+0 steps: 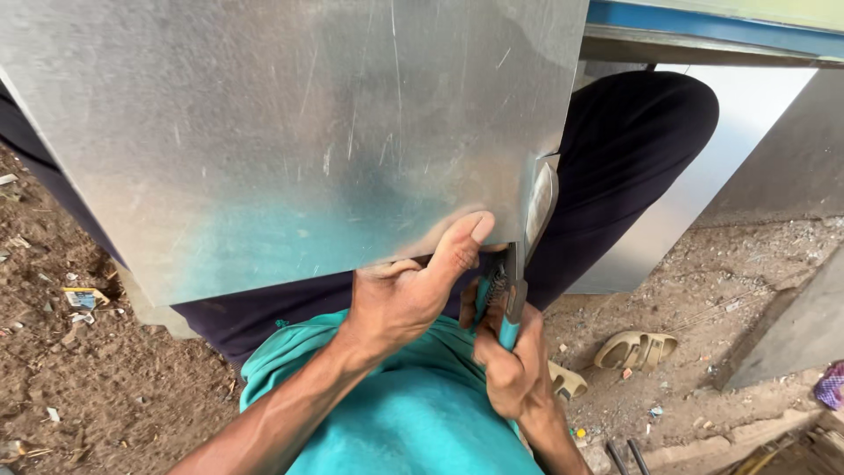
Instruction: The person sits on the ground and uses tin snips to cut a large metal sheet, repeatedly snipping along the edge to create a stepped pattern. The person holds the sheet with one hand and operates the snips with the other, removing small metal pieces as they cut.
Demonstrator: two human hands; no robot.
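I've got the big flat sheet of grey galvanised metal [290, 132] resting across my lap, filling the view from nine o'clock round to one. My left hand [404, 295] is clamped on its near edge at six o'clock, thumb pressed flat on top, fingers curled under. My right hand [510, 361] is squeezed shut around the teal-handled tin snips [519, 264], whose blades are biting into the sheet's lower right corner at four o'clock, with a narrow strip of metal curling up beside them. So I'd call this mid-cut, running up the right edge. As I judge it, the next stroke wants the handles opened, the blades pushed deeper along the line, and my left thumb kept firm so the sheet doesn't twist. Tan sandals [635, 349] lie on the dirt ground [97, 369] at four o'clock.
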